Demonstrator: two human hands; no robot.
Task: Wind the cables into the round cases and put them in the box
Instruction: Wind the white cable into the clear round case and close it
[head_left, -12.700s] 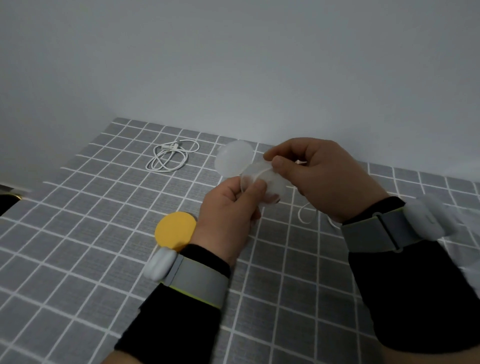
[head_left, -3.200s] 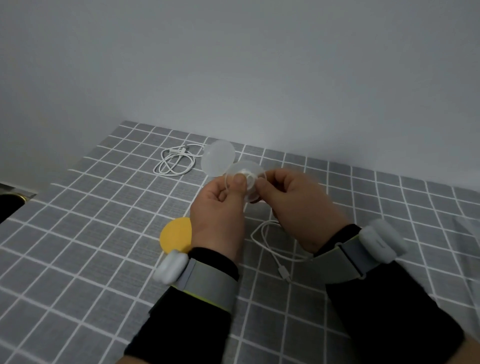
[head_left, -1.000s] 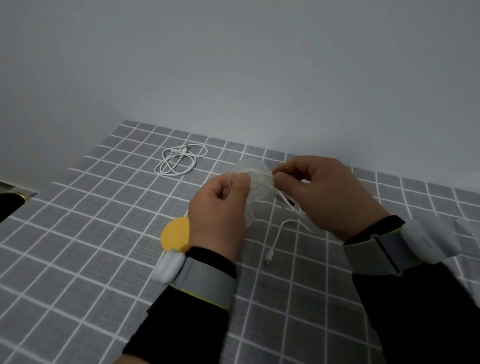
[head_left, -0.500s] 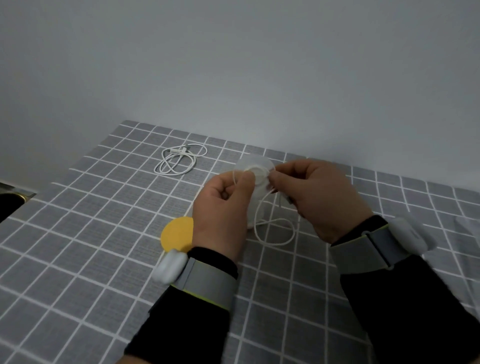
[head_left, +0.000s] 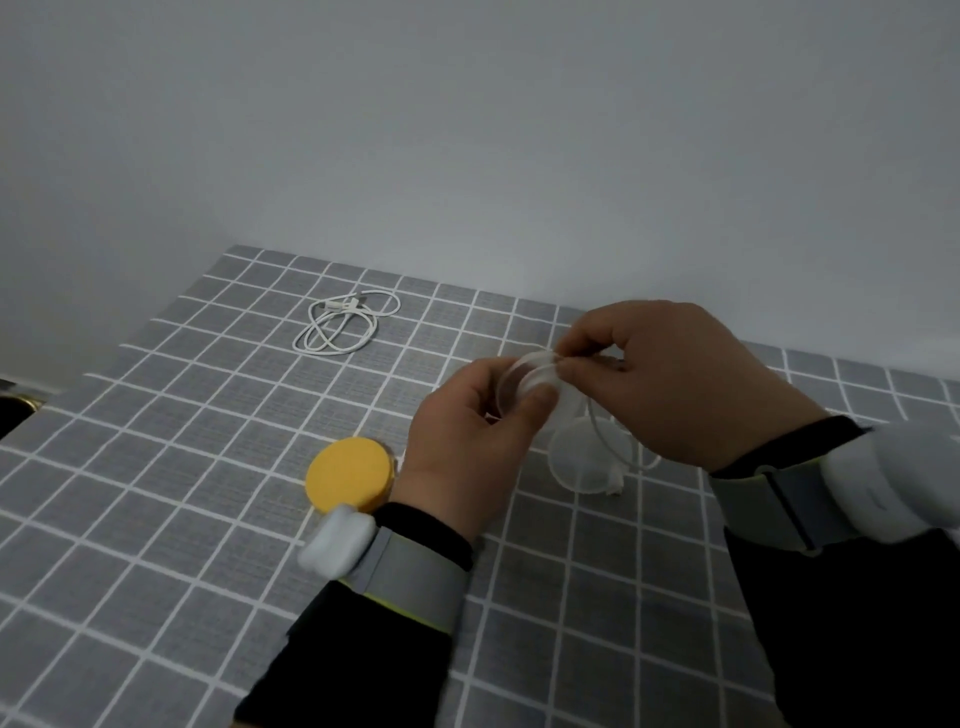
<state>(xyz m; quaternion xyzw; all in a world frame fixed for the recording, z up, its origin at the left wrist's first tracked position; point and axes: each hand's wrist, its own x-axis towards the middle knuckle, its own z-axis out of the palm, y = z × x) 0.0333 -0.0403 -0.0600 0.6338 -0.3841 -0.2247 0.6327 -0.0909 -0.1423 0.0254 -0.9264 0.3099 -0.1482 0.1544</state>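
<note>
While left hand (head_left: 467, 441) grips the clear round case (head_left: 524, 382) above the surface (head_left: 156, 467), right hand (head_left: 670, 384) fingers (head_left: 571, 370) pinch the white cable (head_left: 605, 441); winding step underway. Next: feed slack round. Second cable (head_left: 340, 325) and yellow case (head_left: 350, 475) wait; box unseen.

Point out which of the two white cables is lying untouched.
The coiled white cable at the far left of the checked table; the other cable is pinched by the right hand at the clear case.

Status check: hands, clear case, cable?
Left hand grips clear case. Right hand pinches white cable at its rim. Spare cable untouched. No box visible.
</note>
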